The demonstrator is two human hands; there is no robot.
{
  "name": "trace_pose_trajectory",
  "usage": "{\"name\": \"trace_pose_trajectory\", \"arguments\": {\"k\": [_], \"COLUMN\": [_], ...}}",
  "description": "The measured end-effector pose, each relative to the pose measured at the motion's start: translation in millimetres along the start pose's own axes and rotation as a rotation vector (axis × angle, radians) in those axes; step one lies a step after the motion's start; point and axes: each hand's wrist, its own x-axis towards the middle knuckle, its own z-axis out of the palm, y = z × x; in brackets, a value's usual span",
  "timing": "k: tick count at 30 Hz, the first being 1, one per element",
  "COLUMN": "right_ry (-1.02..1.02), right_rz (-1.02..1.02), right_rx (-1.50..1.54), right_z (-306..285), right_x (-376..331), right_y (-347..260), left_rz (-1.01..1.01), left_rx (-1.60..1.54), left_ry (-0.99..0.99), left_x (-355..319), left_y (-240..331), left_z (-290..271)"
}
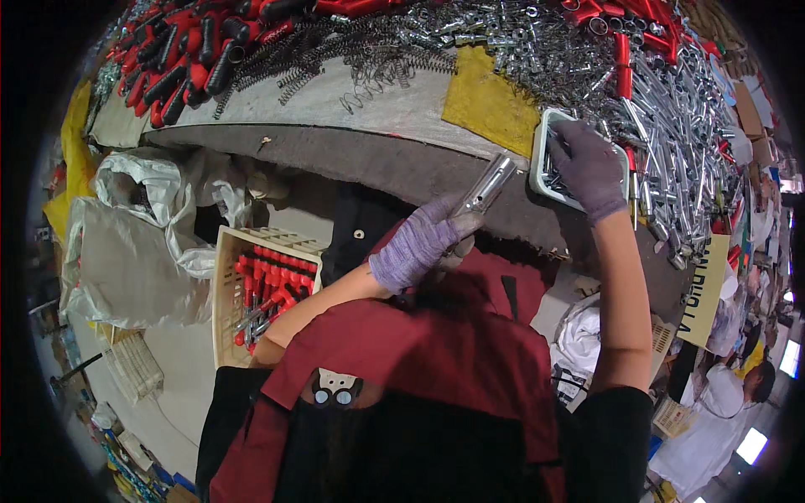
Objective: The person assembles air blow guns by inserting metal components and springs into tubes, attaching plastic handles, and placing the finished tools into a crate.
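My left hand [426, 243], in a purple knit glove, is closed around a shiny metal tube [489, 184] with small holes in its side. The tube tilts up to the right, in front of the bench edge. To the right, my right hand [589, 170], gloved alike, reaches into a white tray [537, 180] of small dark metal parts. Its fingers bend down among these parts, and whatever they pinch is hidden.
Across the bench lie red-and-black handles [197, 63], loose springs [369, 71], small metal fittings [520, 46] and long metal rods [683, 126]. A yellow cloth [486, 101] lies left of the tray. Below the bench, a cream crate [226, 293] holds red-handled tools.
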Motion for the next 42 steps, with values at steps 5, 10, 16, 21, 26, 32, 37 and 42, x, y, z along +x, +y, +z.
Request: {"name": "trace_pose_trajectory", "arguments": {"k": [5, 10, 16, 21, 26, 32, 37, 42], "right_ry": [-0.132, -0.022, -0.104, -0.068, -0.116, -0.127, -0.123, -0.68], "right_rz": [-0.049, 0.181, -0.151, -0.32, -0.343, -0.503, -0.398, -0.209], "right_rx": [-0.055, 0.244, 0.671, 0.446, 0.169, -0.002, 0.215, 0.289], "right_z": [2.4, -10.8, -58.9, -45.0, -47.0, -43.6, -65.4, -80.8], "right_x": [0.8, -4.4, -35.4, -41.6, -42.3, -54.3, -42.6, -41.9], "right_y": [-3.3, -10.1, -63.7, -72.4, -84.8, -91.5, -79.5, -79.5], "left_rz": [-0.042, -0.03, -0.037, -0.006, -0.026, 0.086, 0.269, 0.096], "left_rx": [0.074, 0.071, 0.143, 0.188, 0.329, 0.495, 0.989, 0.397], "left_ry": [0.018, 0.014, 0.01, 0.011, 0.077, 0.127, 0.108, -0.188], "left_x": [1.7, 4.9, 10.5, 7.1, 7.4, 9.5, 0.1, 0.2], "left_y": [1.9, 3.7, 1.5, 9.6, 4.7, -10.1, 4.8, -27.2], "left_z": [-1.3, -3.8, -5.3, 6.6, 2.5, -2.3, 10.6, -9.8]}}
